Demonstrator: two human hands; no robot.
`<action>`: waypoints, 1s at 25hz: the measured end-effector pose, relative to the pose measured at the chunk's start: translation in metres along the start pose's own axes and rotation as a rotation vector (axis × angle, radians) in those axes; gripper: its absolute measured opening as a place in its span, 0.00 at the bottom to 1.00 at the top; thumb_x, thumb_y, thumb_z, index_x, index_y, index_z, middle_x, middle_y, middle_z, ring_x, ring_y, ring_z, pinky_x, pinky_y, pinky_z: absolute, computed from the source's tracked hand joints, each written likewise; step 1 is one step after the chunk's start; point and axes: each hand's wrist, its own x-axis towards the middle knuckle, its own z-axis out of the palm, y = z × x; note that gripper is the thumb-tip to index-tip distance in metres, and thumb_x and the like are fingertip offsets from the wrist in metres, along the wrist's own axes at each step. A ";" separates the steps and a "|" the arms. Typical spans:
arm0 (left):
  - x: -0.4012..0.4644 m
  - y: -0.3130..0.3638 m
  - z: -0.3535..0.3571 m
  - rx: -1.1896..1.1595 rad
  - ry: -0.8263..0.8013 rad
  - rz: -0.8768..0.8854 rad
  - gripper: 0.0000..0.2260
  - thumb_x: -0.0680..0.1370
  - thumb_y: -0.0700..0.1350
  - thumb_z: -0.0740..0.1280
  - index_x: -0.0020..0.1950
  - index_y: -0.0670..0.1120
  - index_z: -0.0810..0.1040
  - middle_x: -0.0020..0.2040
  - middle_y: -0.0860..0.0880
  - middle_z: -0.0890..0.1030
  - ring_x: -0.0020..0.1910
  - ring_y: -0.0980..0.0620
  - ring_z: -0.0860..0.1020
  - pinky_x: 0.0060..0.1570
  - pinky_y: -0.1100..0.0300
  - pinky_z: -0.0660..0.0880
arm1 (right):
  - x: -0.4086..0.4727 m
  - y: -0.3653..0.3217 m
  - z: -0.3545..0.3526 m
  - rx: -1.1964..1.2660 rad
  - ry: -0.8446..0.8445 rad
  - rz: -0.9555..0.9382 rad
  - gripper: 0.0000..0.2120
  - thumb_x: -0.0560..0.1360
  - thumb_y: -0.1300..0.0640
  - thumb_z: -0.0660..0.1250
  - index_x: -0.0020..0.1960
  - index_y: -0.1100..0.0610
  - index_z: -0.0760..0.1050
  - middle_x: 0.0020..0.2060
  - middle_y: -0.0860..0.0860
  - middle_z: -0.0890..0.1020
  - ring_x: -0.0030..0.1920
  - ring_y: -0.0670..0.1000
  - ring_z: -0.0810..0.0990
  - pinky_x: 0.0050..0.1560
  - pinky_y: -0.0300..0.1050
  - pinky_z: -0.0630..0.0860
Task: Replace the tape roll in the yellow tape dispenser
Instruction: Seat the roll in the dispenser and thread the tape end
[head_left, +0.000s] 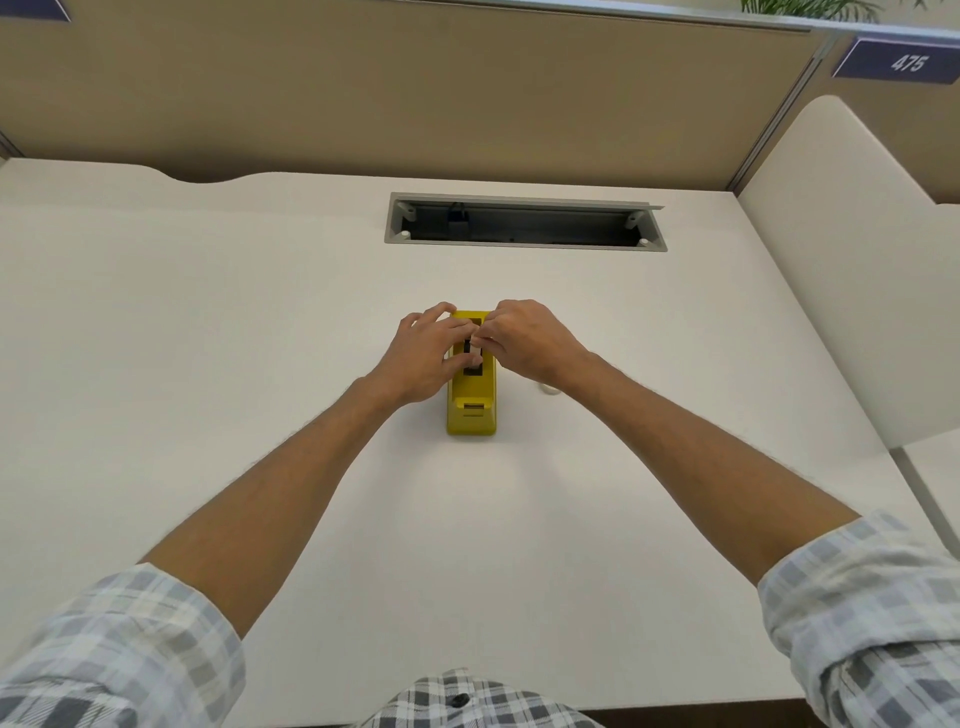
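The yellow tape dispenser (471, 410) stands in the middle of the white desk (208, 364), its cutter end toward me. My left hand (423, 358) rests against its left side with fingers spread over the top slot. My right hand (524, 340) comes in from the right, its fingertips pinched together over the slot. A small pale piece (474, 358) shows in the dark slot between the fingers; whether it is the tape roll or its core I cannot tell. A small white object (548, 388) peeks out from under my right wrist.
An open grey cable tray (524, 223) is sunk into the desk behind the dispenser. A beige partition (415, 93) closes the back. A white side panel (841, 291) stands at the right.
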 end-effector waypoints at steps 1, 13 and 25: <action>0.000 -0.001 0.000 -0.004 -0.002 0.003 0.17 0.80 0.55 0.60 0.67 0.53 0.74 0.70 0.53 0.74 0.75 0.48 0.61 0.70 0.43 0.57 | 0.001 0.000 0.000 0.011 -0.001 0.006 0.12 0.81 0.54 0.61 0.54 0.58 0.82 0.45 0.54 0.85 0.45 0.52 0.80 0.43 0.40 0.68; 0.002 -0.002 -0.001 0.003 -0.022 -0.005 0.17 0.80 0.55 0.60 0.67 0.51 0.75 0.70 0.51 0.74 0.74 0.48 0.61 0.70 0.43 0.58 | -0.005 0.006 -0.001 0.046 -0.011 -0.021 0.14 0.82 0.53 0.59 0.55 0.57 0.82 0.47 0.53 0.85 0.48 0.53 0.80 0.47 0.46 0.76; 0.002 -0.004 0.000 -0.063 -0.018 0.009 0.16 0.80 0.54 0.61 0.66 0.51 0.75 0.69 0.53 0.74 0.74 0.49 0.61 0.67 0.42 0.62 | 0.000 0.009 0.000 0.041 -0.001 -0.070 0.10 0.81 0.57 0.62 0.54 0.59 0.82 0.46 0.55 0.85 0.46 0.54 0.80 0.46 0.47 0.75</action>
